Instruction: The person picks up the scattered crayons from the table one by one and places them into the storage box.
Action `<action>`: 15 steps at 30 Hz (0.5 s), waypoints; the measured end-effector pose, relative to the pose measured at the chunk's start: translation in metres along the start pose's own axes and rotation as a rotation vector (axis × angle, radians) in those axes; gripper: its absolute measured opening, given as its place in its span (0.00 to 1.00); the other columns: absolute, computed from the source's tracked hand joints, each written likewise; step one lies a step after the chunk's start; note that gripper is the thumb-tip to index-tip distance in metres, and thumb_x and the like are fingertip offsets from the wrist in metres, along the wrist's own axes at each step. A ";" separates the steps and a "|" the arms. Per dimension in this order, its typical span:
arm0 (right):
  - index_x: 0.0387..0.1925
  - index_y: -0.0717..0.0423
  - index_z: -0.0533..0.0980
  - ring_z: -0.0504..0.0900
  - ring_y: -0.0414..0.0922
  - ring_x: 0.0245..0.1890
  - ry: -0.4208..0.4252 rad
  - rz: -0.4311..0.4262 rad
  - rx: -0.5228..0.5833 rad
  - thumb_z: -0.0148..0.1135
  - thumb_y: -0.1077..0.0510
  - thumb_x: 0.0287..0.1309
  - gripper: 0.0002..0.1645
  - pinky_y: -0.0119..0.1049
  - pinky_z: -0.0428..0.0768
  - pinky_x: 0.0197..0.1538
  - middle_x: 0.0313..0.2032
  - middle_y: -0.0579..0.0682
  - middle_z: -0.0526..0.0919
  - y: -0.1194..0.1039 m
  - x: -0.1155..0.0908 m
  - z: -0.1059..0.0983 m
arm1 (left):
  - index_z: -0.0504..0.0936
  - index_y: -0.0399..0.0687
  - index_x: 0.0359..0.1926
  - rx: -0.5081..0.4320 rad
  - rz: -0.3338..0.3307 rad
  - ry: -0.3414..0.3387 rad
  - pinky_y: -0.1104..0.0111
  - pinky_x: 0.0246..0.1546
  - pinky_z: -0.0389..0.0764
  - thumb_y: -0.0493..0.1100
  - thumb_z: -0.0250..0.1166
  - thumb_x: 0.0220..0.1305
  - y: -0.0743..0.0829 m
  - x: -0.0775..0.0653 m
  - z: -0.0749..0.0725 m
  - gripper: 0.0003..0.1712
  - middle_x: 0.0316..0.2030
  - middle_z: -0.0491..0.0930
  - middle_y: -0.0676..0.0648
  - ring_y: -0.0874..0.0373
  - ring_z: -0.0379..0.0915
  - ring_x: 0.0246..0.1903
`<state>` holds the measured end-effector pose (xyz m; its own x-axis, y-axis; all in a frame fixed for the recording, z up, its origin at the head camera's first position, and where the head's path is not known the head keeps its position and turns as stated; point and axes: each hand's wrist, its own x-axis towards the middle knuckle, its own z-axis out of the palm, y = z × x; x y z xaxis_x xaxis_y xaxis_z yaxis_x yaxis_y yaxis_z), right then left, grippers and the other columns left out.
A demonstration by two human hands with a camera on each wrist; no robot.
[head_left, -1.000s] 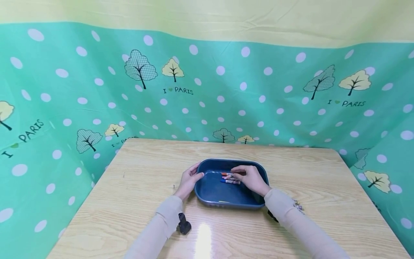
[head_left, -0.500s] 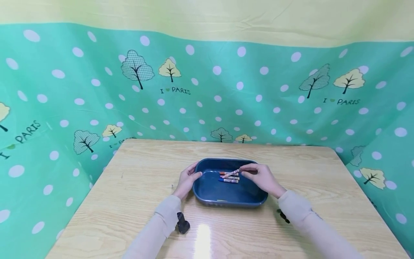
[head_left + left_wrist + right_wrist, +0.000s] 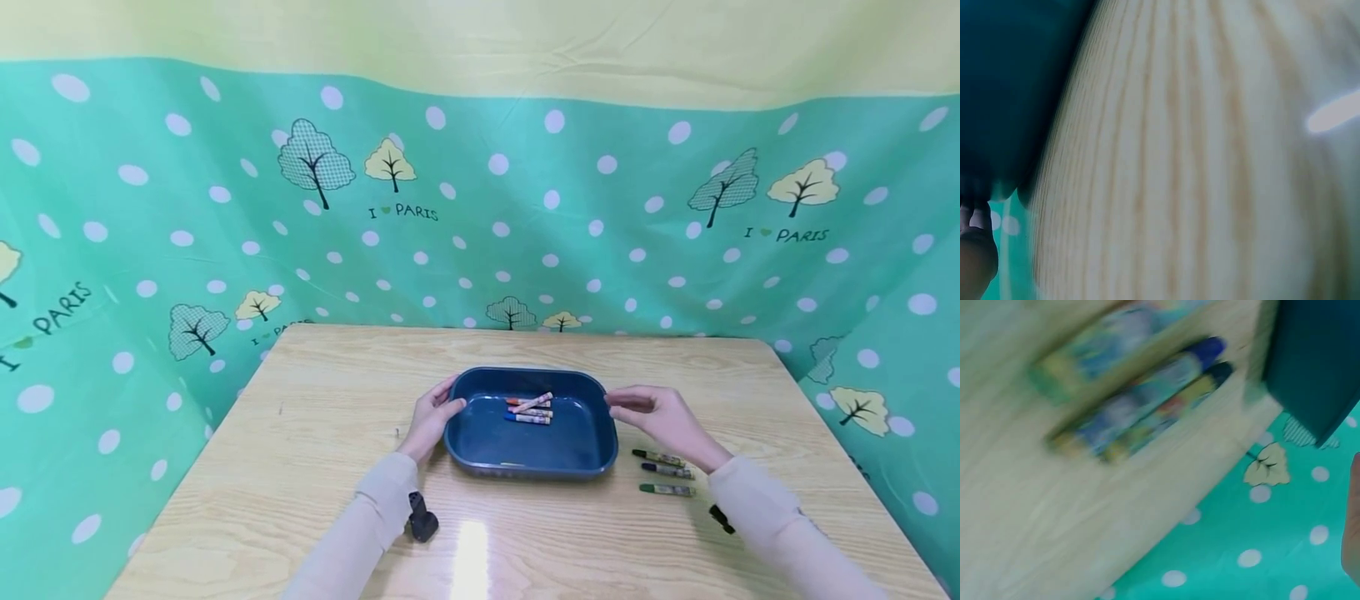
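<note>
While the left hand (image 3: 432,421) is gripping the left rim of a blue tray (image 3: 540,454), thumb inside, the right hand (image 3: 671,419) is hovering just beside the right rim, fingers loosely bent, thumb slightly parted. Four crayons (image 3: 534,404) are lying in the tray, one slanting across others; three darker crayons (image 3: 667,472) are lying right of it on the counter (image 3: 337,375).

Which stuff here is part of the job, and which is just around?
Likely the job:
blue tray, gripped by the left hand
crayons inside it
three crayons outside it, near the right hand

Just around:
wooden table
polka-dot fabric
black wrist devices
</note>
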<state>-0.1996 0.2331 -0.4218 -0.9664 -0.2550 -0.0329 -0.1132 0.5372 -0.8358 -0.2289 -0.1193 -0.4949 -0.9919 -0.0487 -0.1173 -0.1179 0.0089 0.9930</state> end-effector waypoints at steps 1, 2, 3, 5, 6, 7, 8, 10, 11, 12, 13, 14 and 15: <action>0.51 0.57 0.76 0.79 0.49 0.49 0.003 0.006 -0.005 0.60 0.50 0.56 0.24 0.35 0.81 0.48 0.50 0.56 0.80 0.003 -0.002 -0.003 | 0.69 0.46 0.61 0.003 0.000 0.003 0.60 0.61 0.67 0.36 0.60 0.57 0.000 0.000 0.000 0.28 0.60 0.69 0.40 0.49 0.65 0.60; 0.51 0.57 0.76 0.80 0.49 0.49 0.007 0.009 -0.009 0.60 0.49 0.56 0.24 0.35 0.81 0.48 0.50 0.57 0.80 0.005 -0.005 -0.005 | 0.70 0.47 0.61 0.003 0.000 0.007 0.60 0.61 0.67 0.36 0.60 0.57 0.000 0.000 -0.001 0.28 0.60 0.69 0.41 0.49 0.65 0.60; 0.52 0.58 0.75 0.80 0.47 0.49 0.010 0.013 -0.010 0.60 0.49 0.56 0.24 0.35 0.80 0.48 0.50 0.57 0.80 0.007 -0.007 -0.007 | 0.70 0.47 0.61 0.003 0.001 0.010 0.60 0.61 0.68 0.36 0.60 0.57 -0.001 0.000 -0.001 0.28 0.60 0.69 0.41 0.49 0.65 0.60; 0.52 0.58 0.75 0.80 0.43 0.48 0.014 0.020 -0.007 0.60 0.48 0.56 0.25 0.34 0.80 0.48 0.51 0.58 0.79 0.012 -0.012 -0.012 | 0.70 0.46 0.61 0.001 0.006 0.010 0.60 0.61 0.68 0.36 0.60 0.58 -0.001 0.000 -0.001 0.28 0.60 0.69 0.41 0.49 0.65 0.60; 0.53 0.58 0.74 0.80 0.40 0.47 0.019 0.023 -0.005 0.60 0.49 0.56 0.26 0.33 0.80 0.47 0.51 0.58 0.79 0.014 -0.014 -0.014 | 0.70 0.46 0.61 0.000 0.009 0.009 0.60 0.61 0.68 0.36 0.60 0.58 -0.001 0.000 -0.001 0.28 0.60 0.69 0.41 0.49 0.65 0.60; 0.53 0.59 0.74 0.80 0.37 0.46 0.022 0.027 -0.005 0.60 0.49 0.56 0.26 0.31 0.80 0.47 0.51 0.59 0.79 0.016 -0.017 -0.016 | 0.70 0.47 0.61 -0.001 0.007 0.008 0.60 0.61 0.68 0.36 0.60 0.58 -0.001 0.000 -0.001 0.28 0.60 0.69 0.41 0.49 0.65 0.60; 0.53 0.59 0.74 0.80 0.34 0.44 0.028 0.032 -0.006 0.60 0.49 0.56 0.26 0.29 0.80 0.46 0.51 0.59 0.78 0.019 -0.019 -0.017 | 0.70 0.47 0.61 -0.005 0.007 0.003 0.60 0.61 0.68 0.36 0.60 0.58 -0.001 0.000 -0.001 0.28 0.61 0.69 0.41 0.49 0.65 0.60; 0.54 0.60 0.73 0.80 0.31 0.43 0.037 0.045 -0.008 0.60 0.50 0.57 0.26 0.26 0.80 0.45 0.52 0.59 0.78 0.024 -0.024 -0.020 | 0.69 0.46 0.62 -0.006 0.010 -0.004 0.61 0.60 0.68 0.36 0.60 0.58 -0.001 0.000 -0.001 0.28 0.60 0.69 0.40 0.49 0.65 0.60; 0.54 0.60 0.73 0.80 0.32 0.43 0.041 0.050 -0.012 0.60 0.51 0.57 0.26 0.24 0.79 0.44 0.52 0.60 0.78 0.027 -0.026 -0.021 | 0.69 0.46 0.62 -0.007 0.009 -0.005 0.61 0.60 0.68 0.36 0.60 0.58 0.000 0.000 0.000 0.28 0.61 0.69 0.40 0.49 0.65 0.60; 0.54 0.61 0.73 0.81 0.35 0.44 0.042 0.055 -0.013 0.60 0.52 0.57 0.26 0.24 0.79 0.44 0.52 0.60 0.78 0.030 -0.027 -0.022 | 0.69 0.47 0.61 -0.008 0.008 -0.006 0.61 0.60 0.68 0.36 0.60 0.58 0.000 0.000 0.000 0.28 0.60 0.69 0.41 0.49 0.65 0.60; 0.54 0.62 0.73 0.81 0.38 0.44 0.040 0.059 -0.016 0.60 0.52 0.57 0.26 0.25 0.79 0.44 0.52 0.60 0.78 0.034 -0.029 -0.023 | 0.69 0.47 0.61 -0.009 0.006 -0.004 0.61 0.60 0.69 0.36 0.60 0.58 0.000 0.000 0.000 0.28 0.61 0.69 0.41 0.50 0.65 0.60; 0.54 0.62 0.73 0.81 0.42 0.45 0.038 0.063 -0.018 0.60 0.52 0.57 0.26 0.26 0.80 0.45 0.52 0.61 0.77 0.037 -0.030 -0.024 | 0.70 0.47 0.61 -0.012 0.003 -0.002 0.62 0.60 0.69 0.36 0.61 0.57 0.000 0.000 0.000 0.28 0.61 0.69 0.41 0.50 0.65 0.60; 0.54 0.63 0.73 0.81 0.45 0.47 0.033 0.064 -0.019 0.61 0.53 0.56 0.26 0.27 0.80 0.45 0.52 0.61 0.77 0.041 -0.031 -0.024 | 0.70 0.47 0.61 -0.012 0.003 0.000 0.62 0.60 0.68 0.36 0.61 0.57 0.000 0.000 0.000 0.28 0.61 0.69 0.42 0.50 0.65 0.60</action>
<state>-0.1801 0.2817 -0.4418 -0.9788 -0.1933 -0.0673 -0.0555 0.5670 -0.8219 -0.2290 -0.1188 -0.4953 -0.9922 -0.0488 -0.1148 -0.1148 -0.0030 0.9934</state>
